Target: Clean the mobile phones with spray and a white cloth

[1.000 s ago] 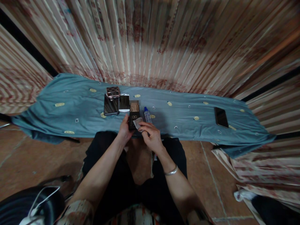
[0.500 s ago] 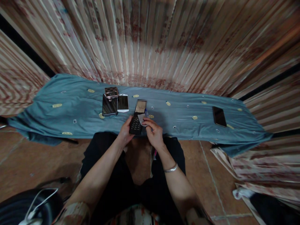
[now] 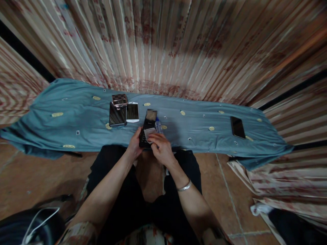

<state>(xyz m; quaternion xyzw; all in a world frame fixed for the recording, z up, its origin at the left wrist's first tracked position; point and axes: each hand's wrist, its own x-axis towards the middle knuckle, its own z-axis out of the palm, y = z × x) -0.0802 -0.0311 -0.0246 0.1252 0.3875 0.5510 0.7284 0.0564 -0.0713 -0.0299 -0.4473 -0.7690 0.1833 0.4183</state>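
My left hand (image 3: 134,144) grips a black keypad phone (image 3: 150,125) by its lower left side, over the near edge of the cloth. The phone's screen end points away from me, and its top is pixelated. In my right hand (image 3: 162,147) a small light grey cloth (image 3: 149,132) is pinched and lies against the keypad, covering part of the keys. A small clear bottle with a blue cap (image 3: 158,126) stands just right of the phone, partly hidden behind my right fingers.
On the blue-green cloth (image 3: 194,132), a dark phone (image 3: 117,115), a white phone (image 3: 133,112) and a checkered flip-style device (image 3: 119,99) sit together at left. Another black phone (image 3: 237,127) lies at right. A striped curtain (image 3: 163,51) hangs behind. A white cable (image 3: 42,219) is at lower left.
My right hand has moved left and slightly toward me, taking the grey cloth lower across the keypad. More of the bottle shows now. The view has shifted slightly.
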